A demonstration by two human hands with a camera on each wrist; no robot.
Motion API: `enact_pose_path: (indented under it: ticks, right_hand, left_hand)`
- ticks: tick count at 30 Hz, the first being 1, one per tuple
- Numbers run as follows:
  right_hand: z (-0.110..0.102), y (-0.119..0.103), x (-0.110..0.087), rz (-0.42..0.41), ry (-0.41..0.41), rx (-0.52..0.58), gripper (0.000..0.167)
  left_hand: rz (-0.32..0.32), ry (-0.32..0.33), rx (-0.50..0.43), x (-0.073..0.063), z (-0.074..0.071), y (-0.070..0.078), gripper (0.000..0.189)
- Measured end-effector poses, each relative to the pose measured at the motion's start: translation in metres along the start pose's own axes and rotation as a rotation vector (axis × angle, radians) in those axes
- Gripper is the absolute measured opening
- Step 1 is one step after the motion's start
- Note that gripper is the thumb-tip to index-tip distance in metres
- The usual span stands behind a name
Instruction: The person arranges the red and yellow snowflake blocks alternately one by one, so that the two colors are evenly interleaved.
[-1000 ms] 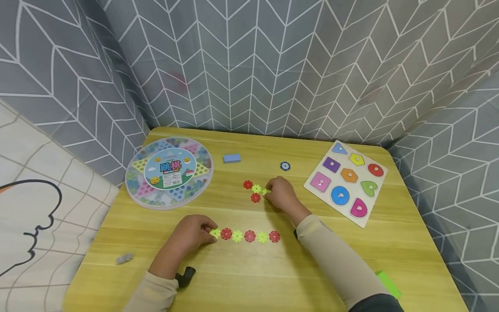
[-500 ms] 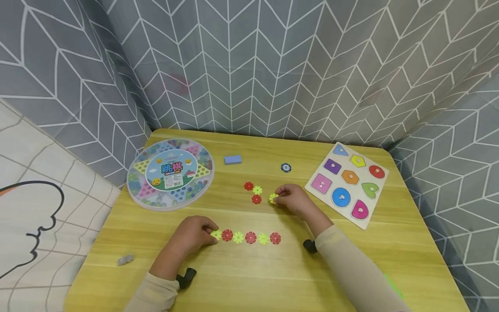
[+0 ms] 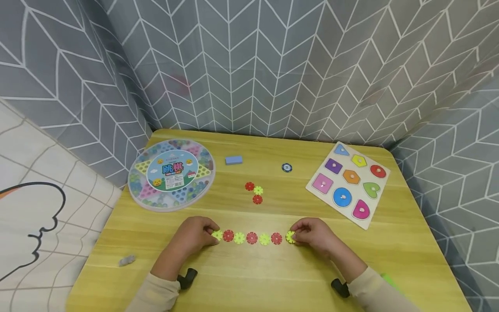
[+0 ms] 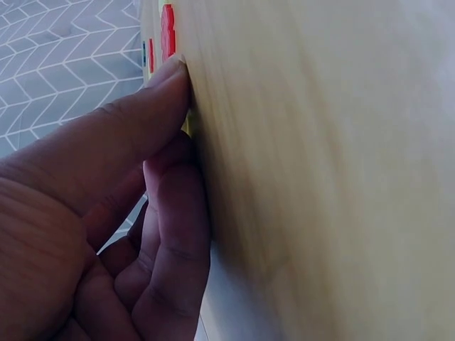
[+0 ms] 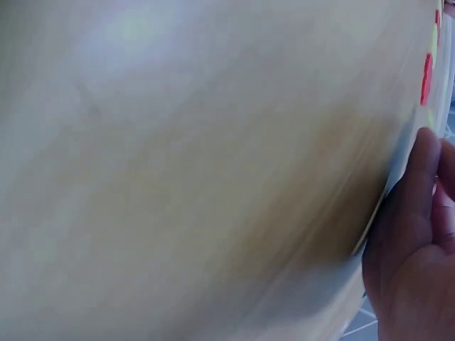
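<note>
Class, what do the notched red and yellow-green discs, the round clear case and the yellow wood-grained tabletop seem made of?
Discs: probably matt plastic; flat, even colour and crisp notches.
Case: likely smooth clear plastic; coloured balls show through.
Tabletop: satin wood or wood-effect laminate; grain and soft glare fit either.

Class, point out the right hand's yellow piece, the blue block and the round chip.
Yellow piece [image 3: 290,236], head view: middle of its visible face.
Blue block [image 3: 234,159], head view: top face.
Round chip [image 3: 286,167], head view: centre.
</note>
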State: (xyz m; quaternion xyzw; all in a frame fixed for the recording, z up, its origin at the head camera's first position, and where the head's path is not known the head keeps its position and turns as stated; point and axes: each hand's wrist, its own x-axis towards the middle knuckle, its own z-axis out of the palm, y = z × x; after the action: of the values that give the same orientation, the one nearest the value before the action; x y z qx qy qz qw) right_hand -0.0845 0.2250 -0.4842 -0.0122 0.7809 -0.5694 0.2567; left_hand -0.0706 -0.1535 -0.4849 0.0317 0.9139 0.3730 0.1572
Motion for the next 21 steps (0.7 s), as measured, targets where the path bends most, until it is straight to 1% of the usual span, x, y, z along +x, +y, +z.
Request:
enact_pose_path:
  ticks: [4,7,13,21]
  right_hand:
    - [0.006,0.001,-0.003,-0.037,0.067,-0.19,0.014]
    - [0.011,-0.001,-0.003,-0.032,0.112,-0.275,0.01]
    - [0.016,-0.004,-0.002,-0.009,0.161,-0.35,0.009]
    - [0.017,-0.007,0.0,-0.014,0.184,-0.424,0.01]
  left_hand:
    - [0.004,0.008,0.007,0.001,0.0,0.0,0.022]
    - [-0.004,0.008,0.005,0.001,0.0,0.001,0.022]
    - [-0.006,0.001,0.007,0.001,0.0,0.001,0.022]
    - [-0.019,-0.003,0.0,0.001,-0.001,0.001,0.022]
